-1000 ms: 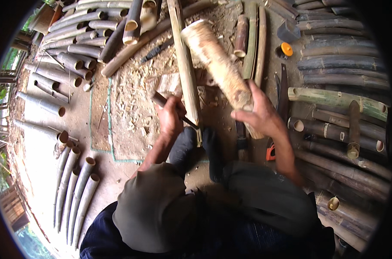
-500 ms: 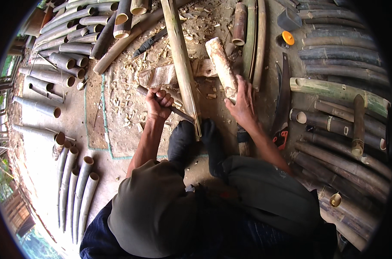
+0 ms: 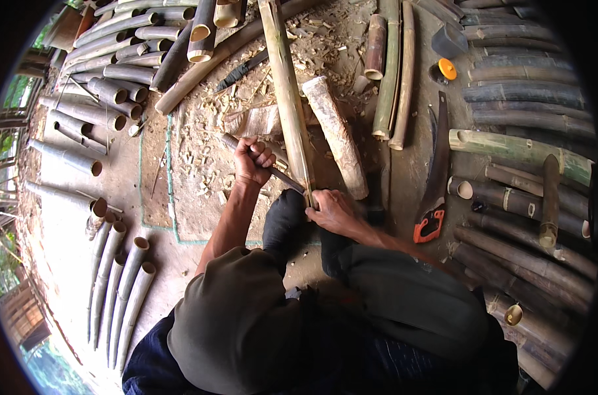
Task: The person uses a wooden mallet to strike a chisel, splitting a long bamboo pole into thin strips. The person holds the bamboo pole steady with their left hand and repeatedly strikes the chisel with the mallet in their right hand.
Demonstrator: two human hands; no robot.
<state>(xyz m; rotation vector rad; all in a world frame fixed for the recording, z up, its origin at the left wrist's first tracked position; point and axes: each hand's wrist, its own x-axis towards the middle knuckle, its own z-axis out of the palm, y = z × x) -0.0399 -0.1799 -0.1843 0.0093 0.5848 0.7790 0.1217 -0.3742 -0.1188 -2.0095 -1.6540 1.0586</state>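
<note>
The pale pole [image 3: 286, 92] runs lengthwise, with a thick billet [image 3: 337, 138] just to its right, apart from it, and a wood block [image 3: 251, 122] at its left; its near end stops beside the dark-covered left foot [image 3: 284, 216]. I'd say the pole could roll or skid if the grasp on that end loosened. The right hand [image 3: 335, 212] curls round the near end; the left hand [image 3: 251, 160] is clenched about a narrow dark tool [image 3: 287, 180], its tip seemingly against the wood, close by the right hand's fingers. Too hard a push, or a knot, might make it slip and nick fingers or foot. The pole looks smooth and straight-grained, faintly green-streaked; the billet is chunky, its skin rough and flaky; the tool is slim and straight; small, dry-looking shavings [image 3: 192, 158] lie scattered about.
</note>
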